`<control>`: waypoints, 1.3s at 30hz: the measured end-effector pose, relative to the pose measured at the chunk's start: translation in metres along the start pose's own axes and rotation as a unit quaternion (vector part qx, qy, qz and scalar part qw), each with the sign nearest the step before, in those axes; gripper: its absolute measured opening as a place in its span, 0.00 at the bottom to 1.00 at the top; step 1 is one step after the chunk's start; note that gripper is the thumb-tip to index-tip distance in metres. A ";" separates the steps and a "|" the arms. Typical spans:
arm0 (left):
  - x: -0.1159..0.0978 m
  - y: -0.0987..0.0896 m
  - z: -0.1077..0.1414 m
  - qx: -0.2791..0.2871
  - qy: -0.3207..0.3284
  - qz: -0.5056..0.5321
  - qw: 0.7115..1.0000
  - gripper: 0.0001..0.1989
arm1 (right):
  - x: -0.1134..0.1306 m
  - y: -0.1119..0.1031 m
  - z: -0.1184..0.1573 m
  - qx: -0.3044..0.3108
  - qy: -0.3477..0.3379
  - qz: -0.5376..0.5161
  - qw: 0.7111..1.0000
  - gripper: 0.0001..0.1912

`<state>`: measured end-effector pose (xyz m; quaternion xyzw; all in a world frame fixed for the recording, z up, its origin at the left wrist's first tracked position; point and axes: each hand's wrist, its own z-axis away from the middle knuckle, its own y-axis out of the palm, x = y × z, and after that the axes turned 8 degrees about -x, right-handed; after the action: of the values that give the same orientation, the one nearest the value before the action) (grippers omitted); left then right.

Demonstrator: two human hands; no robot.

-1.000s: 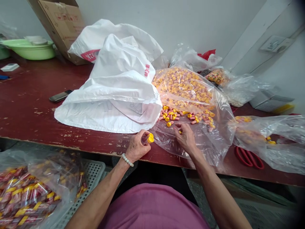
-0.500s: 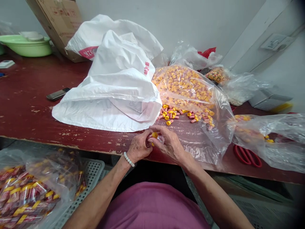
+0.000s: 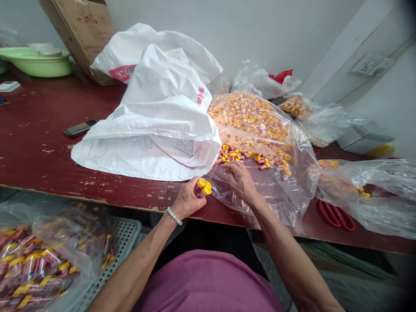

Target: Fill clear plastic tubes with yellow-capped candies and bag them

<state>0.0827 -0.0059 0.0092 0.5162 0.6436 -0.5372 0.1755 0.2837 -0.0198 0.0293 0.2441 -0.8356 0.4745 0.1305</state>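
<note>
My left hand (image 3: 189, 198), with a beaded bracelet at the wrist, is wrapped round several small yellow-capped tubes (image 3: 204, 187), caps facing up, above the table's front edge. To its right, my right hand (image 3: 239, 181) reaches over clear plastic by the loose tubes; its fingers are curled round something yellow, mostly hidden. A large clear bag (image 3: 250, 117) full of yellow-capped tubes lies behind it, with some tubes (image 3: 232, 154) spilling from its mouth. Left of that bag, a white woven sack (image 3: 152, 130) lies open towards me.
On the dark red table (image 3: 39, 151) lie a phone (image 3: 79, 128), red-handled scissors (image 3: 335, 215) and another clear bag (image 3: 383, 177). A green basin (image 3: 39, 65) and a cardboard box (image 3: 81, 34) stand at the back left. Below left, a crate (image 3: 125, 236) is beside bagged tubes (image 3: 32, 264).
My right hand has left my left hand and moved up and right to the loose tubes. The yellow caps in my left hand now show clearly.
</note>
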 end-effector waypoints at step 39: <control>-0.007 -0.003 -0.007 0.020 -0.028 -0.018 0.999 0.04 | 0.077 0.000 0.029 0.039 -0.058 -0.063 0.996 0.12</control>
<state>0.0856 -0.0024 0.0189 0.4922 0.6369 -0.5675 0.1735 0.2193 -0.0665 0.0490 0.3287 -0.8055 0.4824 0.1017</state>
